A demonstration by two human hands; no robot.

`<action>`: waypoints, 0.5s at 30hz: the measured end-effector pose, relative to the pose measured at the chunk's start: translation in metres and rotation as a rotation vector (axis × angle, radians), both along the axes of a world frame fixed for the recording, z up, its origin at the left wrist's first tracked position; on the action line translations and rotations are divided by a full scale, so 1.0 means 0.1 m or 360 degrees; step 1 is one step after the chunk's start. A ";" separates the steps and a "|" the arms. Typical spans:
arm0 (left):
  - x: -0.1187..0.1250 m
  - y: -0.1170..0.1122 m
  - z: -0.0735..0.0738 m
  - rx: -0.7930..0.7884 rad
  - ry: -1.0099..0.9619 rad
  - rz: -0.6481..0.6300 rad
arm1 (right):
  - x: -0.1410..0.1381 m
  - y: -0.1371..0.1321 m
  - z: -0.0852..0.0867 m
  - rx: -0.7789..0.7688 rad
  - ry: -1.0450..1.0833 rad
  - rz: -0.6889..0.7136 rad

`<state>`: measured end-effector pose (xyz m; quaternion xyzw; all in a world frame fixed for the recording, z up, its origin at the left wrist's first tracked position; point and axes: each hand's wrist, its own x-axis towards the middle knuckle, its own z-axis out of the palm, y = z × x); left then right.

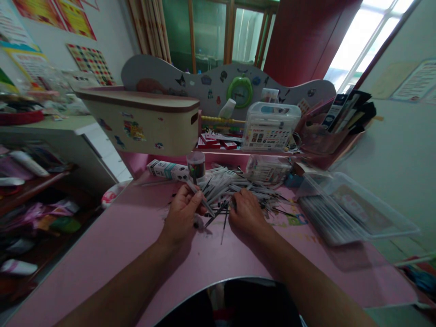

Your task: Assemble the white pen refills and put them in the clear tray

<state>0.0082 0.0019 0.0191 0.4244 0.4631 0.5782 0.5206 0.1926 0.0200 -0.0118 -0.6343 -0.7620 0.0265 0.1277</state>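
Note:
My left hand (184, 206) is closed around a slim whitish pen-like tube (204, 203), tilted from upper left to lower right between thumb and fingers. Beside it, my right hand (248, 210) has its fingers curled down at the near side of the pile; what they grip is hidden. The loose pile of white pen-like tubes (218, 184) lies beyond both hands, mixed with thin dark sticks. One thin dark stick (224, 227) points toward me between the hands. Near my left fingers is a small dark, blurred object (197, 222) on the pink table (136, 245).
A clear plastic box (334, 222) with many slim pieces stands at right. Behind the pile are a round tub (196, 164), a long printed carton (167, 170) and a clear case (267, 169). A cream bin (146, 122) and a handled case (270, 127) occupy the shelf above.

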 end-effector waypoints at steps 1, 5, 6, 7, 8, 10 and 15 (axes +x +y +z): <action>0.00 0.00 -0.01 0.0001 0.0001 -0.0023 | -0.01 0.00 0.00 0.0000 -0.0005 0.0001; 0.00 0.01 -0.07 0.0073 0.0032 -0.0117 | -0.04 -0.01 0.01 -0.0012 -0.0040 -0.0006; 0.00 0.02 -0.08 0.0097 0.0038 -0.0128 | -0.04 -0.01 0.01 -0.0014 -0.0048 -0.0011; 0.00 0.02 -0.08 0.0108 0.0040 -0.0135 | -0.04 -0.01 0.01 -0.0014 -0.0052 -0.0019; 0.01 0.02 -0.09 0.0110 0.0035 -0.0140 | -0.04 -0.01 0.00 -0.0017 -0.0052 -0.0026; 0.01 0.03 -0.09 0.0093 0.0026 -0.0150 | -0.04 0.00 0.00 -0.0032 -0.0034 -0.0033; -0.01 0.05 -0.11 -0.0016 0.0005 -0.0139 | 0.00 0.03 -0.03 -0.0010 0.0077 0.0009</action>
